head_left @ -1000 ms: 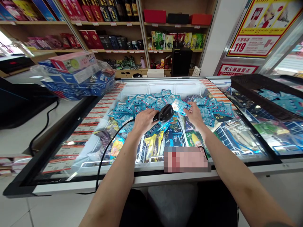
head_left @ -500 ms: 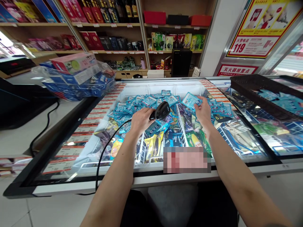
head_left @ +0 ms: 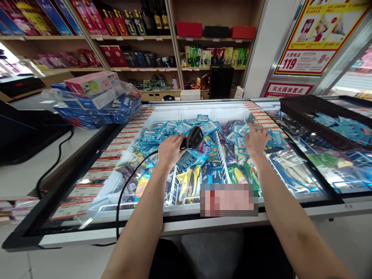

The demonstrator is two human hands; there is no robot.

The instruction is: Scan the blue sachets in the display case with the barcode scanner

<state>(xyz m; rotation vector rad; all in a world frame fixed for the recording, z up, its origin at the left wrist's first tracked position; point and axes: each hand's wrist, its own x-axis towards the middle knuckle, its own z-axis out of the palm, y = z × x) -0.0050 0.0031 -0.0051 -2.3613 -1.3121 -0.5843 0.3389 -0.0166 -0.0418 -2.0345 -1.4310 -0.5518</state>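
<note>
Blue packets (head_left: pixel 232 136) lay loose right of the white divider (head_left: pixel 222 155), under my open right hand (head_left: pixel 257 140); my left hand (head_left: pixel 169 152) gripped the black scanner (head_left: pixel 194 138), best held steady, I judged, with light right-hand touches to avoid scattering packets

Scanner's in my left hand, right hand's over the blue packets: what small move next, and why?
I'd probably bring your right hand across to the left pile of blue packets and pick one: that hand looks spread and seems to pinch nothing, while the black scanner in your left hand is held close to that pile.
</note>
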